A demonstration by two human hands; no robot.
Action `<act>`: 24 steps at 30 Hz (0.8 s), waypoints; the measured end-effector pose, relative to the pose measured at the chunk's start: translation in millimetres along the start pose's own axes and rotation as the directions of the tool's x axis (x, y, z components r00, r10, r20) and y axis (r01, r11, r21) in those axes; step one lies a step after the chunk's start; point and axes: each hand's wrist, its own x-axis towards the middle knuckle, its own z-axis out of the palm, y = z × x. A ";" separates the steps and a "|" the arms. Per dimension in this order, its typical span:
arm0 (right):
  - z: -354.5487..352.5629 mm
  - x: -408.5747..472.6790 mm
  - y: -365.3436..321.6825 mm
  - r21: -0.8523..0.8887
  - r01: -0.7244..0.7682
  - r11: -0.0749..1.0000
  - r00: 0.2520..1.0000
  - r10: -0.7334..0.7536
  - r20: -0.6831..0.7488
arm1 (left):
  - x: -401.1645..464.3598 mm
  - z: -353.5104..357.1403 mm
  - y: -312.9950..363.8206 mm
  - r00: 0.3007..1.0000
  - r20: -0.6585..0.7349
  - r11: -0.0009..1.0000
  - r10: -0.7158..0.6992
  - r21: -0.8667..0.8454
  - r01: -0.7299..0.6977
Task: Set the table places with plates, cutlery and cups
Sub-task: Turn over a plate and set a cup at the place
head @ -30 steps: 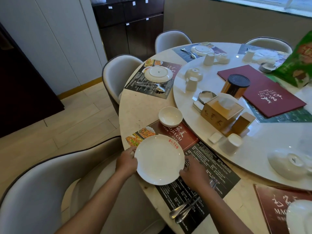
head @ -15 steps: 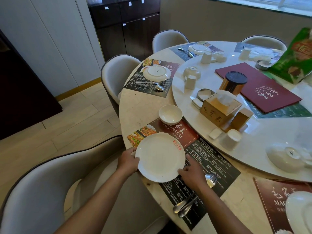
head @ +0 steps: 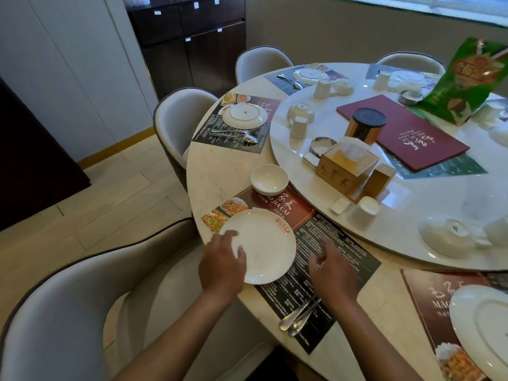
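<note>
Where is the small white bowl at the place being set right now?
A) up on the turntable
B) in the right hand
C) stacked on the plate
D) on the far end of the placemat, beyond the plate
D: the small white bowl sits on the far end of the placemat, beyond and apart from the plate, just short of the turntable.

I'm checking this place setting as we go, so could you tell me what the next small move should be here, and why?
Probably take the left hand off the plate, which already lies flat on the placemat, then bring the right hand, which holds nothing, back to the cutlery, lying askew at the mat's near edge, to straighten it beside the plate.
</note>
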 end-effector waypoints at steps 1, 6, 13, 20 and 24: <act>-5.1 -3.9 7.4 -0.060 0.033 0.998 0.997 -0.037 -0.067 | -10.7 2.3 13.0 0.995 0.026 0.996 0.093 -0.009 -0.093; -12.2 -24.7 51.6 -0.183 0.017 0.983 0.996 -0.032 -0.083 | -50.9 31.8 68.2 0.884 0.277 0.918 0.378 0.010 -0.396; -15.1 -47.1 93.1 -0.247 0.053 0.968 0.998 -0.055 -0.001 | -65.9 68.6 93.3 0.783 0.485 0.853 0.390 0.129 -0.505; -17.2 -46.4 107.6 -0.248 0.142 0.958 0.990 -0.142 0.020 | -75.9 70.3 102.1 0.806 0.475 0.884 0.354 0.111 -0.454; -19.3 -45.6 109.5 -0.239 0.142 0.961 0.990 -0.132 0.056 | -82.5 71.7 101.2 0.811 0.483 0.886 0.329 0.139 -0.442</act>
